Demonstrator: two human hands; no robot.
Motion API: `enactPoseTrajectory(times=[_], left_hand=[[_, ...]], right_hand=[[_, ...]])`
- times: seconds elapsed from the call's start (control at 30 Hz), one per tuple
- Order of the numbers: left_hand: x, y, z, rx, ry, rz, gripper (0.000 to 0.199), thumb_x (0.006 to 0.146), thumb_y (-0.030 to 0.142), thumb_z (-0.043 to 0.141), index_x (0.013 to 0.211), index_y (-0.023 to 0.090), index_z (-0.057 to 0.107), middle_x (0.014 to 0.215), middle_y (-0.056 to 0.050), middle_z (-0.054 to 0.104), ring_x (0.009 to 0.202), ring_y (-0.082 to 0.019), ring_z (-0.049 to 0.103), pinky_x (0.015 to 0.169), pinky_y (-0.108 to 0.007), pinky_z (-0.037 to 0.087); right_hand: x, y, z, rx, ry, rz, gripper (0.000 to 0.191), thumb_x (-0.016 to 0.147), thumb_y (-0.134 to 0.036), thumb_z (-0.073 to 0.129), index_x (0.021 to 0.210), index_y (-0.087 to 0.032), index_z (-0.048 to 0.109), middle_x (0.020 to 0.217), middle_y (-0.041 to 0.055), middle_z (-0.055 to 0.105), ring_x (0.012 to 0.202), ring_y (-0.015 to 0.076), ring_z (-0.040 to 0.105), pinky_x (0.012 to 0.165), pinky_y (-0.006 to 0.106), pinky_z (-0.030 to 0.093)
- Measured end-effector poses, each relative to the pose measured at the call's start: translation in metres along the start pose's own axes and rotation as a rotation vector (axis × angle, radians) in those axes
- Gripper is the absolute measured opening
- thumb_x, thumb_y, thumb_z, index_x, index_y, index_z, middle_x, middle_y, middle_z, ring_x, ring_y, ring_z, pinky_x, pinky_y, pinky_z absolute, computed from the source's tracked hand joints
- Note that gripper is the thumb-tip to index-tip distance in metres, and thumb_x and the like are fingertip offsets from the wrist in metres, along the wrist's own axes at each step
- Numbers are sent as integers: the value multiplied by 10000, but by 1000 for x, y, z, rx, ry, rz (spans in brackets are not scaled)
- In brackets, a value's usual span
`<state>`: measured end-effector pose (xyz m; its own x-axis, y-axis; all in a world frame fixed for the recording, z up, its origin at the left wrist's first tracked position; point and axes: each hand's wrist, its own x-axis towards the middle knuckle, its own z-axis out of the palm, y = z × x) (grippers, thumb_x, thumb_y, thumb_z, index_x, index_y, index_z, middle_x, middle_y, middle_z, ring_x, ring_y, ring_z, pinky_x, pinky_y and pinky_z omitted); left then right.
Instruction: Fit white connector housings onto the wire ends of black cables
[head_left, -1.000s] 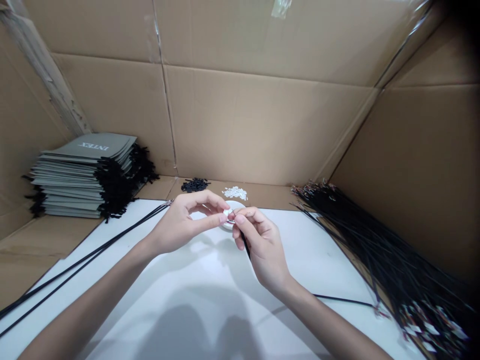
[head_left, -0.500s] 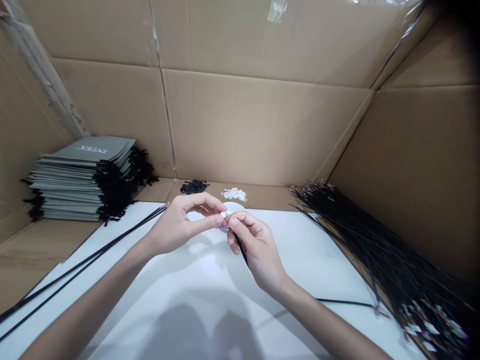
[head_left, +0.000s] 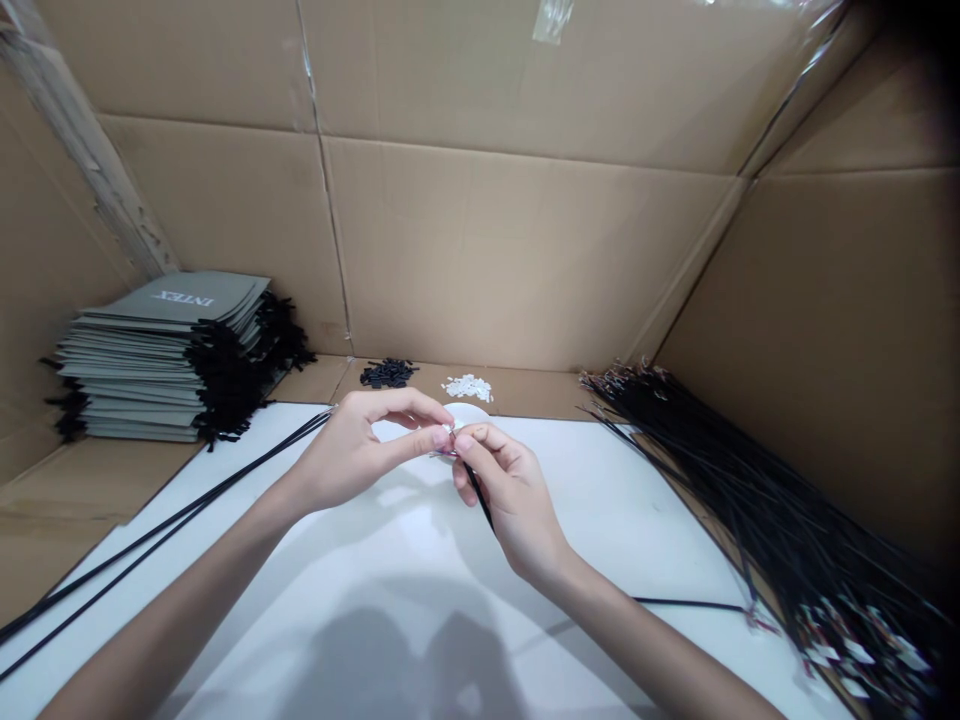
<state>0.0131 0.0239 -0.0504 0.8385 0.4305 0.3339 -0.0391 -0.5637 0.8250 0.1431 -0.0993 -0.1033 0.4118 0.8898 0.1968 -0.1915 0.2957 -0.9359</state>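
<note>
The left hand (head_left: 367, 445) pinches a small white piece (head_left: 454, 426) at its fingertips, just beside the right hand (head_left: 510, 490), closed on a black cable (head_left: 478, 495) near its thin wires. The white bowl (head_left: 468, 411) sits behind, contents hidden; beyond, 2 loose heaps, black bits (head_left: 388, 374) and white bits (head_left: 468, 387), lie on cardboard (head_left: 536, 392).

One held cable (head_left: 480, 496) — one black pile (head_left: 388, 374), one white pile (head_left: 469, 387), one grey stack (head_left: 135, 385).

The hands (head_left: 420, 455) pinch a black cable (head_left: 480, 498) by its thin wires over a white tabletop (head_left: 592, 500).
</note>
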Motion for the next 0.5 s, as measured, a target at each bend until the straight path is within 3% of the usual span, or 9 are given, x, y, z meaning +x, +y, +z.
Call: enactPoseTrajectory(times=[0.27, 0.5], left_hand=[[-1, -2, 2, 10, 8, 9, 117, 910, 332, 679, 931, 235, 742, 941, 15, 734, 879, -146, 668, 741, -218, 490], [-1, -1, -1, 99, 13, 141, 89, 921, 271, 664, 901, 226, 739, 980, 10, 736, 939, -143, 672, 830, -214, 493]], right_hand=[[1, 2, -1, -15, -7, 5, 231, 936, -374, 641, 841, -163, 653, 628, -36, 545, 524, 73, 426, 538, 218, 342], [0, 1, 0, -44, -4, 7, 237, 929, -380, 646, 825, -166, 647, 627, -35, 547, 519, 74, 435, 526, 219, 336]])
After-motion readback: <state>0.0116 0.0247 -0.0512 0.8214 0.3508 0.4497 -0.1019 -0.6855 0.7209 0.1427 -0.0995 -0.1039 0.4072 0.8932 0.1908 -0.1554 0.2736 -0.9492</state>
